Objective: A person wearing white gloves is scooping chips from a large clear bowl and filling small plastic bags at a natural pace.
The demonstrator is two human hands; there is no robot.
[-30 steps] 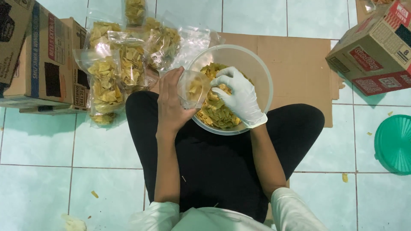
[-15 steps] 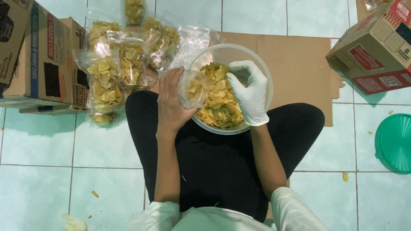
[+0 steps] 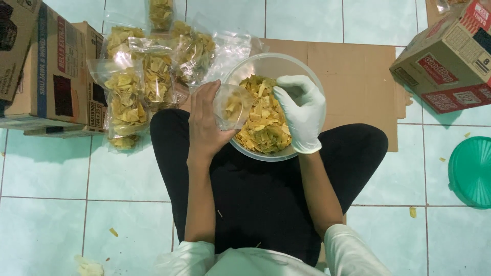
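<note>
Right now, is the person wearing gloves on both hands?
No, only the right hand wears a white glove over the bowl of chips, while the left hand is bare and holds a small clear bag.

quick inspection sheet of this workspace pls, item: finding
surface: pale tiled floor with a flattened cardboard sheet
job's things: clear bowl of yellow chips on the lap; small clear bag, partly filled
clutter: filled chip bags, cardboard boxes, green lid, chip crumbs
grippers: bare left hand holds the small clear bag; gloved right hand over the chips
cables: nothing seen
surroundings: nothing seen beyond the floor
</note>
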